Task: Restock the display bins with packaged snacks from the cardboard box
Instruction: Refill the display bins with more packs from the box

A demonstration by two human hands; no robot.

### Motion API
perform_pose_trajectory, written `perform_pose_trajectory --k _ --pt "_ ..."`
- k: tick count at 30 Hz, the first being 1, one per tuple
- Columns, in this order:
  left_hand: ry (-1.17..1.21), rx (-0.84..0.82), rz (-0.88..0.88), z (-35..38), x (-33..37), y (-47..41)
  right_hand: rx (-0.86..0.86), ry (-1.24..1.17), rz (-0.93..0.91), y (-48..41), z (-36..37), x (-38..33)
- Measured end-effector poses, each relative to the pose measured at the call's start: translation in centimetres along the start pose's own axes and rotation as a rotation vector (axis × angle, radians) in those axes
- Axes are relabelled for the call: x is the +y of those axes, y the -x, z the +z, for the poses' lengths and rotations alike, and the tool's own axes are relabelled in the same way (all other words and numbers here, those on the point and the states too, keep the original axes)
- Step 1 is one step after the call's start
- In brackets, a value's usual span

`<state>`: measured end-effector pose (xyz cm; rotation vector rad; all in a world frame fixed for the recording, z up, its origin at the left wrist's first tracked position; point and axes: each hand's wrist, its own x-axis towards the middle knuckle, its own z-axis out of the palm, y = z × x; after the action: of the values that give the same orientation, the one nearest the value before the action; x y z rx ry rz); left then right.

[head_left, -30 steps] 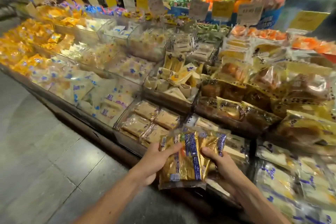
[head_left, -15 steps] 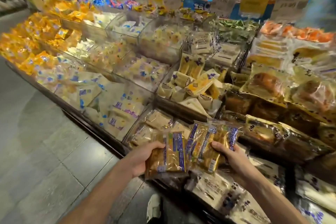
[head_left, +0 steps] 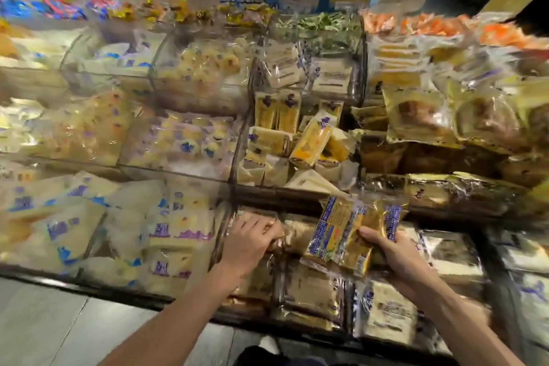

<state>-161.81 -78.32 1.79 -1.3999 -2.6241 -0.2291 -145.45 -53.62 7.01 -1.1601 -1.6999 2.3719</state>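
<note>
Packets of snack in crinkly gold-and-blue film (head_left: 350, 235), several fanned into one bundle, sit at about five o'clock in the view. They are held just above the clear-walled front display bin (head_left: 222, 235) and are not yet in it. The right hand (head_left: 398, 255) grips the bundle at its four o'clock corner, thumb on top and fingers curled beneath. The packets look light and soft, the film slick, and the cakes inside easy to crush, so each is best taken by its flat middle or sealed end seam and not squeezed as a stack. At nine o'clock from the bundle the left hand (head_left: 252, 242) lies knuckles-up in that bin, fingers bent over brownish clear-wrapped packs (head_left: 297, 236). Whether it grips or only presses I cannot tell. At twelve o'clock stands a bin of yellow wrapped slices (head_left: 312, 140). The cardboard box is out of view.
</note>
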Motion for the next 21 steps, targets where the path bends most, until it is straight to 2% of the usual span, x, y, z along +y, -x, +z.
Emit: perform_pose_trajectory --k 3,5,7,10,14,16,21 --pt "-0.039 0.257 0.137 0.6 0.1 0.2 0.027 -0.042 -0.009 1.0 0.6 0.5" --pt "-0.025 0.366 0.164 0.4 -0.3 0.7 0.059 -0.063 -0.008 1.4 1.2 0.6" --pt "-0.067 0.404 0.170 0.5 -1.2 0.6 0.076 -0.082 0.000 1.6 1.5 0.8" --pt "-0.099 0.325 0.135 2.3 -3.4 0.3 0.069 -0.062 0.022 1.8 2.3 1.3" --pt "-0.010 -0.005 0.072 3.6 -4.5 1.1 0.089 -0.013 0.024 2.3 3.0 1.7" --pt "0.024 -0.094 0.055 4.0 -4.5 1.5 0.095 -0.002 0.013 2.5 3.2 1.7" --pt "-0.006 -0.132 0.046 5.5 -4.5 1.4 0.097 -0.031 0.000 2.6 3.2 2.2"
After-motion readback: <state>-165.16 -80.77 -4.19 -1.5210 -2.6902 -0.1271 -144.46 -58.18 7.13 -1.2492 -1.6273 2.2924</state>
